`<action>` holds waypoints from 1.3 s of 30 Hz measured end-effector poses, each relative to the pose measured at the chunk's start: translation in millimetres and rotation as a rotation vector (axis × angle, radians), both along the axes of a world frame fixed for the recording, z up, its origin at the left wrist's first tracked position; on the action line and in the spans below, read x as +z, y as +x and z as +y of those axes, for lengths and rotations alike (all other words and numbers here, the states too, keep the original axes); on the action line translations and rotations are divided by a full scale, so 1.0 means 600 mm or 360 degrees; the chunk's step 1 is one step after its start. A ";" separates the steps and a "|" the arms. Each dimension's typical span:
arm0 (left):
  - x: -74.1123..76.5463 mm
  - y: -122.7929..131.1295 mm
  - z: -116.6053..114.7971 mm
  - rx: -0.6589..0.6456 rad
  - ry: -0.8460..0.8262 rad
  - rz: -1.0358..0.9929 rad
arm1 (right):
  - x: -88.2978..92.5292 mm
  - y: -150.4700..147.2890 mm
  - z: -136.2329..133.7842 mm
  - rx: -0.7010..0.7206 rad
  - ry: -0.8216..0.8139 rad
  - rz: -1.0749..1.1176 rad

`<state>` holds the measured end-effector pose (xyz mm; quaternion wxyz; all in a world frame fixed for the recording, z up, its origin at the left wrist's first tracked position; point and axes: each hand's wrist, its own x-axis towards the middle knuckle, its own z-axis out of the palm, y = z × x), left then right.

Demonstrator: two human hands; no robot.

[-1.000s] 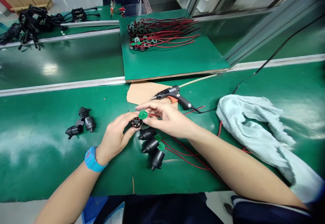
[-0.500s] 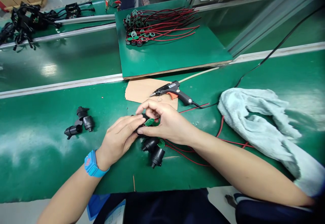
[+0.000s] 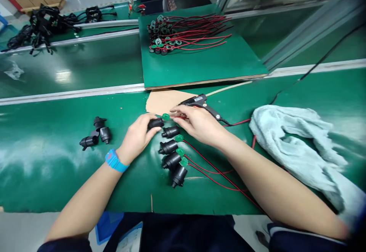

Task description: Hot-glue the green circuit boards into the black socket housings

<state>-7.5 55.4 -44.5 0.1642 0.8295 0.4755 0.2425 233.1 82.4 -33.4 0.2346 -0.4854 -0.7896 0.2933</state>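
- Pinching a black cup (image 3: 155,124), tipped on its side, with the left hand (image 3: 137,134).
- Pinching a red wire (image 3: 178,117) between thumb and finger of the right hand (image 3: 198,125).
- Holding the cup left of the glue gun (image 3: 212,112), just past the far end of four more cups (image 3: 170,146).
- Showing a green disc (image 3: 165,117) by the cup's right end; too small to tell if touching.
- Likely light and stiff as a cup, maybe slippery; best to grip round its smooth sides.
- Likely thin and easy to crack as a disc; best to touch only by the rim.
- Likely bendy as a wire; best not to tug hard.
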 end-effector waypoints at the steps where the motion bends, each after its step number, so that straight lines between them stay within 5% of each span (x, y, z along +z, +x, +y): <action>1: -0.003 0.003 0.003 -0.0021 -0.0034 0.0050 | -0.005 0.001 0.001 0.0052 0.0024 -0.0098; 6: 0.038 -0.017 -0.006 -0.0076 -0.0107 0.0362 | 0.004 0.001 -0.021 0.0263 -0.0044 -0.0473; 11: 0.122 -0.120 -0.023 0.0884 0.0246 0.1144 | 0.048 0.016 -0.023 0.0255 0.0115 -0.0336; 14: 0.135 -0.163 -0.033 0.1097 0.0171 0.1508 | 0.068 0.028 0.037 0.0033 0.0214 -0.0273; 19: 0.115 -0.146 -0.043 0.0816 -0.0049 0.1679 | 0.071 0.023 0.203 -0.0448 0.0453 -0.0648; 24: 0.089 -0.104 -0.031 0.0551 -0.0302 0.1375 | 0.059 -0.047 0.334 -0.0458 0.0673 -0.0746; 29: 0.063 -0.092 -0.021 0.0448 -0.0425 0.0881 | 0.060 -0.122 0.403 -0.0466 0.0810 -0.0832; 34: 0.067 -0.094 -0.022 0.0457 -0.0515 -0.0061 | 0.052 -0.144 0.406 -0.0308 0.0811 -0.0959; 39: 0.065 -0.082 -0.014 0.0624 -0.0646 -0.0950 | 0.072 -0.135 0.330 -0.0025 0.0789 -0.0972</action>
